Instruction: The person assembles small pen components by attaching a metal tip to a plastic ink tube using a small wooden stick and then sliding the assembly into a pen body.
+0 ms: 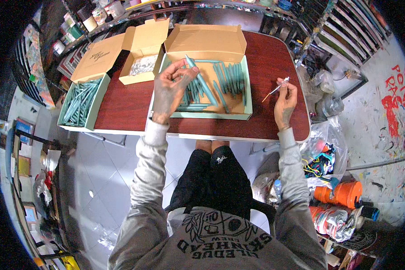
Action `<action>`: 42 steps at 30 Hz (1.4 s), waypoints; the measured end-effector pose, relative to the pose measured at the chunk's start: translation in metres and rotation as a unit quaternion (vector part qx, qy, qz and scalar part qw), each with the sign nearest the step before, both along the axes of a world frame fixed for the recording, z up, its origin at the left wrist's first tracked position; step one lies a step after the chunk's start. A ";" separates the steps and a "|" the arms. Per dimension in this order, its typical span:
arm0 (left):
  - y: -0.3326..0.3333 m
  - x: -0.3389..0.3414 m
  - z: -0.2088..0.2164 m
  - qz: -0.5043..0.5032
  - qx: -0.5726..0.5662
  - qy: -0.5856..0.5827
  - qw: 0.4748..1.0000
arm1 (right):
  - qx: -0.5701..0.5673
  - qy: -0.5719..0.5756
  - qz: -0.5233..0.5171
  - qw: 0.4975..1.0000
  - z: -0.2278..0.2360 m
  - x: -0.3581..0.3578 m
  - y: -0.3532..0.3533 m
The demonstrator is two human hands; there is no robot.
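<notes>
My left hand (pixel 170 89) pinches a teal, pen-shaped tube (pixel 201 82) with a pale pointed end, tilted above an open box (pixel 202 116) on the table. Inside that box lie several more teal tubes (pixel 229 78), many of them lined up on the right. Out to the right, over the bare tabletop, my right hand (pixel 285 104) closes its fingertips on a thin stick (pixel 269 94) with a small whitish piece at its upper end. What exactly the stick is cannot be made out.
A second box (pixel 78 128) full of teal tubes stands at the table's left. Between the boxes sits a smaller carton (pixel 144 65) of small whitish pieces. The dark red table (pixel 126 105) has a pale rim. Shelves of jars line the back; plastic bags and an orange container (pixel 344 194) crowd the right.
</notes>
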State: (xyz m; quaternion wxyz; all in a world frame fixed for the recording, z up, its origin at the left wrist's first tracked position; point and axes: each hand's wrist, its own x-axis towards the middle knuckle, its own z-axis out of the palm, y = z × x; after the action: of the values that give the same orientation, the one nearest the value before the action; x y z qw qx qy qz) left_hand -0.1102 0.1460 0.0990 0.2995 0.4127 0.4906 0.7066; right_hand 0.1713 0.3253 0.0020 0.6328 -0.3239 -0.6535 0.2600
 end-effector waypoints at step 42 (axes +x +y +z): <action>-0.122 0.086 0.015 -0.021 -0.040 -0.066 0.997 | -0.179 0.079 0.170 0.966 0.067 -0.031 -0.207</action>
State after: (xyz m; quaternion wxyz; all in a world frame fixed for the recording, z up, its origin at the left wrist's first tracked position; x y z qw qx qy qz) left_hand -0.0242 0.0244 0.1140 0.3622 0.3626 0.4891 0.7057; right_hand 0.1404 0.1186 0.0690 0.5606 -0.2946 -0.5895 0.5014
